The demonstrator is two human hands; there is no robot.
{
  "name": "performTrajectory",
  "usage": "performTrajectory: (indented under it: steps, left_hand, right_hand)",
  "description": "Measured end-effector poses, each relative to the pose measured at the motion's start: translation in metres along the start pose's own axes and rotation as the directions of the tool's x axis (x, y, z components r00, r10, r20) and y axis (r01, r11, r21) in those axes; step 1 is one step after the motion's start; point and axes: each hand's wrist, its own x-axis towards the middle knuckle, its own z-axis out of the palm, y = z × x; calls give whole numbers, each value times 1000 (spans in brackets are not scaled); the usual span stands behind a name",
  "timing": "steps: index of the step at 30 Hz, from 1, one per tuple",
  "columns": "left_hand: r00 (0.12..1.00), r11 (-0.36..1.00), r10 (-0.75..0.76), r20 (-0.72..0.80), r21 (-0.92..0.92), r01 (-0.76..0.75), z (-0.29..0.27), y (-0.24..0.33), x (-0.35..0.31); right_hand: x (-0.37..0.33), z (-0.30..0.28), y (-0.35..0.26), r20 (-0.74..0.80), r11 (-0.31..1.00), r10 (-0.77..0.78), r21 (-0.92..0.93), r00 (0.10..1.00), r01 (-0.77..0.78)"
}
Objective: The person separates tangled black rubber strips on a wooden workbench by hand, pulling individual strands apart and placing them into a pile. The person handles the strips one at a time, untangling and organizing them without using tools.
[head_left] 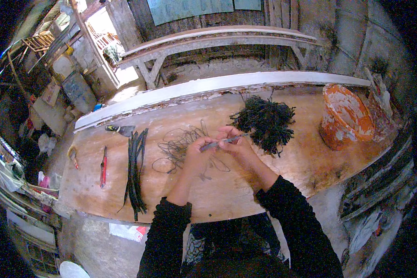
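My left hand (pixel 200 147) and my right hand (pixel 234 145) are close together over the middle of the wooden table, both with fingers closed. They pinch a short dark strip (pixel 210 146) that runs slantwise between them; its exact material is hard to tell. Beneath and left of my hands lies a loose tangle of thin wire or cord (pixel 171 153). Just beyond my right hand is a heap of short black strips (pixel 264 121), seemingly bunched together. A bundle of long flat black strips (pixel 135 173) lies lengthwise to the left of my left hand.
On the table's left are a red-handled cutting tool (pixel 104 167), a scraper (pixel 120 130) and a small curved tool (pixel 73 157). A paint-smeared orange bucket (pixel 330 127) stands at the right. A long white board (pixel 217 85) borders the far edge; a bench (pixel 217 38) stands behind.
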Motion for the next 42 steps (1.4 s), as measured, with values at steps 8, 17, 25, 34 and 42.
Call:
performTrajectory:
  steps: [8, 17, 25, 34, 42]
  left_hand:
    - [996, 995, -31, -82, -99, 23, -7, 4, 1]
    - [917, 961, -213, -338, -243, 133, -31, -15, 14]
    - [964, 998, -45, -261, -62, 29, -32, -21, 13]
    - [1000, 996, -18, 18, 90, 16, -6, -13, -2]
    - [978, 961, 66, 198, 250, -116, 12, -3, -16]
  right_hand:
    - [1, 0, -10, -117, 997, 74, 7, 990, -74]
    - [-6, 7, -32, 2, 988, 45, 149, 999, -44]
    - [-5, -3, -21, 73, 980, -37, 198, 997, 22]
    - [-1, 0, -28, -69, 603, -152, -797, 986, 37]
    - [10, -40, -1, -228, 707, -356, -700, 906, 102]
